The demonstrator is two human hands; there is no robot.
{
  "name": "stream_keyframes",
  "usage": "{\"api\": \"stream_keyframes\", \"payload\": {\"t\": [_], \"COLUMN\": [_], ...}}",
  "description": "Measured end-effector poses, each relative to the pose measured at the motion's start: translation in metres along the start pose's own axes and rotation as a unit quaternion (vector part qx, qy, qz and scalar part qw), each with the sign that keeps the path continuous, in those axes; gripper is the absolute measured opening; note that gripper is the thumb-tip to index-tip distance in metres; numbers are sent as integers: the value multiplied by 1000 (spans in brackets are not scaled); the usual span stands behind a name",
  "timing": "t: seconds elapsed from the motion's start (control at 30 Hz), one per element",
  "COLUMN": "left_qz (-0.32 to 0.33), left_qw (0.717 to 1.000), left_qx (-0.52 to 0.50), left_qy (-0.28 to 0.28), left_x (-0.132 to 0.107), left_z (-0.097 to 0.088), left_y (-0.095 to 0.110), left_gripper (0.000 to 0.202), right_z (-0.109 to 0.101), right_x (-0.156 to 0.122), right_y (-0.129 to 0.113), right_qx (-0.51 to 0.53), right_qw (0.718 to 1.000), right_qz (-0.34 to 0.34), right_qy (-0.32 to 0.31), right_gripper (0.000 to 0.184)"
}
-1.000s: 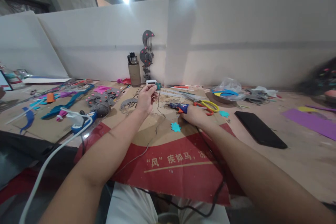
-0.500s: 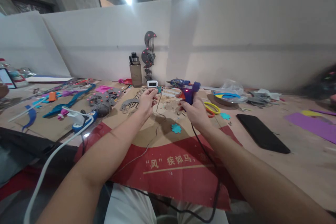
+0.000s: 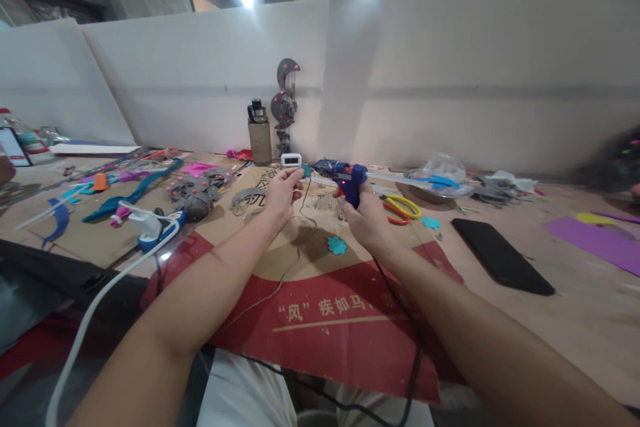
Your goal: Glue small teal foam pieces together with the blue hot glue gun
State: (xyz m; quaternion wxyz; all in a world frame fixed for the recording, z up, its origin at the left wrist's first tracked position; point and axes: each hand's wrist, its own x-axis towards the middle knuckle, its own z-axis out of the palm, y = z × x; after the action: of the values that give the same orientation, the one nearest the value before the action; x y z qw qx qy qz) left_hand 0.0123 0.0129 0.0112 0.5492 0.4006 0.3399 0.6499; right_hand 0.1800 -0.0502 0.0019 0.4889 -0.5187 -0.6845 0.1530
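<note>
My right hand [image 3: 367, 217] grips a blue hot glue gun [image 3: 345, 175] with a red light, raised above the table. Its nozzle points left, close to a small teal foam piece [image 3: 305, 171]. My left hand [image 3: 283, 190] pinches that teal piece on a thin grey wire [image 3: 300, 233] that hangs down to the cardboard. A teal foam flower [image 3: 337, 245] lies on the red and brown cardboard sheet [image 3: 320, 307] below my hands. The gun's black cord [image 3: 400, 320] runs back toward me.
Yellow scissors [image 3: 403, 205] and a black phone [image 3: 503, 255] lie to the right. A second white and blue glue gun [image 3: 155, 223] rests at left among coloured foam strips. A brown bottle [image 3: 259, 133] and a grey moon ornament [image 3: 284, 103] stand against the white wall. Purple foam [image 3: 595, 233] lies far right.
My right hand picked the blue glue gun up off the table, raised it and turned its nozzle left toward the teal piece in my left hand, which stayed nearly still.
</note>
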Motion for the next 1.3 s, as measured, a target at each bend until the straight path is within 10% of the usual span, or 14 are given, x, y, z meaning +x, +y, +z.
{"api": "stream_keyframes", "payload": {"t": [1.3], "left_qz": [20], "left_qw": [999], "left_qx": [24], "left_qy": [-14], "left_x": [0], "left_z": [-1], "left_y": [-1], "left_gripper": [25], "right_z": [3], "right_x": [-2], "right_y": [-6], "right_qx": [15], "right_qw": [1000], "right_qz": [-3], "right_qy": [-10], "right_gripper": [31]}}
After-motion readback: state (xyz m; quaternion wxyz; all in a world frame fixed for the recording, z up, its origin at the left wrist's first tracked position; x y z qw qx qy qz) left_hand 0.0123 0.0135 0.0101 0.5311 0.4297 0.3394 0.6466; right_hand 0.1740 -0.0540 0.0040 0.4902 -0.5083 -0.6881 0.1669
